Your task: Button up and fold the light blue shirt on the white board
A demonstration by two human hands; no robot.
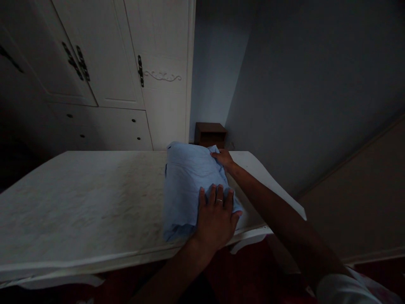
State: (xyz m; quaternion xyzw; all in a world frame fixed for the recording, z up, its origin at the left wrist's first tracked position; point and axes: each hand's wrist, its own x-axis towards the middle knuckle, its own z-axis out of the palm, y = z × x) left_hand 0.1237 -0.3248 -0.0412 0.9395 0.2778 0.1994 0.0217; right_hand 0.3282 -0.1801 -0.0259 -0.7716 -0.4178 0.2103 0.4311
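Note:
A folded bundle of light blue cloth (186, 181) lies near the right end of a white tabletop (126, 185). What kind of garment or linen it is, I cannot tell. My left hand (217, 217), with a ring on one finger, rests palm down on the bundle's near right part, fingers stretched out and apart. At the far right corner of the cloth, my right hand (224, 158) has its fingers closed on the edge. Part of that grip is hidden behind the fabric.
Beyond the table stands a white wardrobe (164, 105) with dark handles and drawers. A small brown cabinet (210, 128) sits in the corner behind. A grey wall (300, 84) runs along the right, and red flooring (247, 270) shows below the table's near edge.

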